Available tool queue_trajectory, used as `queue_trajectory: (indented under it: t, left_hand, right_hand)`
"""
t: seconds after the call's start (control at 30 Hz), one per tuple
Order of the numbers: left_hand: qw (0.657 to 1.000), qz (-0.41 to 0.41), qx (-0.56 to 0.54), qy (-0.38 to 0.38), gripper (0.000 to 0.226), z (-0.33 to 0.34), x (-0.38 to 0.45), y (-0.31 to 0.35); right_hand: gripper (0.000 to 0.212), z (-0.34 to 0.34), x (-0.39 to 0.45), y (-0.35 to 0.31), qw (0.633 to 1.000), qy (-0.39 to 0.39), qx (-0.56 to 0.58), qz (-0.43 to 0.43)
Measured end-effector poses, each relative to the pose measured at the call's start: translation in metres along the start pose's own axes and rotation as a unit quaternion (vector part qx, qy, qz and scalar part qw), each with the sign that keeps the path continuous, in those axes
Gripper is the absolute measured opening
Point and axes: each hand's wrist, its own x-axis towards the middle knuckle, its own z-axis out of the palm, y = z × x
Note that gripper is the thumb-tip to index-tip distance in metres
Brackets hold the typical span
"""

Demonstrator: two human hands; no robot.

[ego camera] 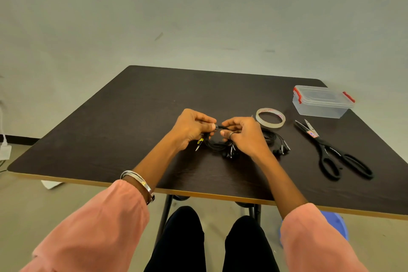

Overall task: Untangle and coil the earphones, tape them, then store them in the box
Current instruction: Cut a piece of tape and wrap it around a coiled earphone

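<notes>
The dark tabletop (136,104) is taken as the stage, and the tape roll (270,117) as the landmark for every place below.

Furthest to the left of the tape roll, the left hand (191,127) is held just above the tabletop, its fingers curled and its fingertips pinched on a strand of the black earphones (217,144). The strand is probably pinned there so that it can be pulled against. A yellow-marked plug (199,144) hangs below this hand.

Just left of the tape roll, the right hand (241,132) is closed in a matching pinch on the same strand, a ring being worn on 1 finger. With the 2 hands set tip to tip, a knot appears to be worked loose, so the untangling step is judged to be in hand. The rest of the cable is left in a loose bundle beneath both hands and trails out to below the tape roll, earbuds lying at its near edge.

To the right of the tape roll and nearer the person, black scissors (331,152) are laid open. Beyond and right of it, the clear box (320,104) with red clips is kept closed, presumably within reach for later storing.
</notes>
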Motion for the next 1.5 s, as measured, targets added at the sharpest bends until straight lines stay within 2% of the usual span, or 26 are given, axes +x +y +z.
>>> queue_trajectory:
  t: [0.2, 0.3, 0.47, 0.7, 0.9, 0.97, 1.07, 1.17, 1.37, 1.5]
  left_hand:
    - [0.999, 0.039, 0.003, 0.019, 0.031, -0.004, 0.001, -0.006]
    - [0.996, 0.081, 0.040, 0.027, 0.034, -0.003, 0.003, -0.012]
    - [0.979, 0.133, 0.147, 0.050, 0.042, 0.001, 0.000, -0.009]
    - [0.949, 0.208, 0.228, 0.065, 0.049, 0.006, -0.006, -0.010]
    - [0.929, 0.241, 0.276, 0.045, 0.048, 0.012, -0.005, -0.012]
    - [0.924, 0.249, 0.288, 0.037, 0.048, 0.011, -0.004, -0.014]
    - [0.916, 0.261, 0.304, 0.026, 0.056, 0.006, -0.003, -0.022]
    - [0.924, 0.278, 0.254, 0.057, 0.061, 0.001, -0.004, -0.031]
    - [0.915, 0.305, 0.254, 0.065, 0.057, 0.010, -0.004, -0.026]
    - [0.913, 0.305, 0.262, 0.066, 0.056, 0.011, -0.004, -0.030]
  right_hand:
    - [0.009, 0.004, 0.000, -0.003, 0.999, 0.022, 0.032, 0.004]
    - [0.014, 0.002, 0.003, -0.006, 0.997, 0.040, 0.072, 0.009]
    - [0.013, -0.008, 0.007, -0.016, 0.998, 0.018, 0.061, -0.009]
    - [0.023, -0.015, 0.011, -0.025, 0.997, -0.033, 0.065, 0.015]
    - [0.020, -0.017, 0.020, -0.024, 0.998, -0.053, 0.001, 0.040]
    - [0.020, -0.018, 0.020, -0.024, 0.997, -0.052, 0.024, 0.047]
    - [0.020, -0.023, 0.019, -0.027, 0.992, 0.000, 0.111, 0.057]
    - [0.017, -0.032, 0.022, -0.030, 0.995, 0.018, 0.075, 0.056]
    - [0.008, -0.020, 0.013, -0.026, 0.995, -0.083, -0.010, 0.049]
    - [0.009, -0.012, 0.012, -0.024, 0.996, -0.058, -0.036, 0.058]
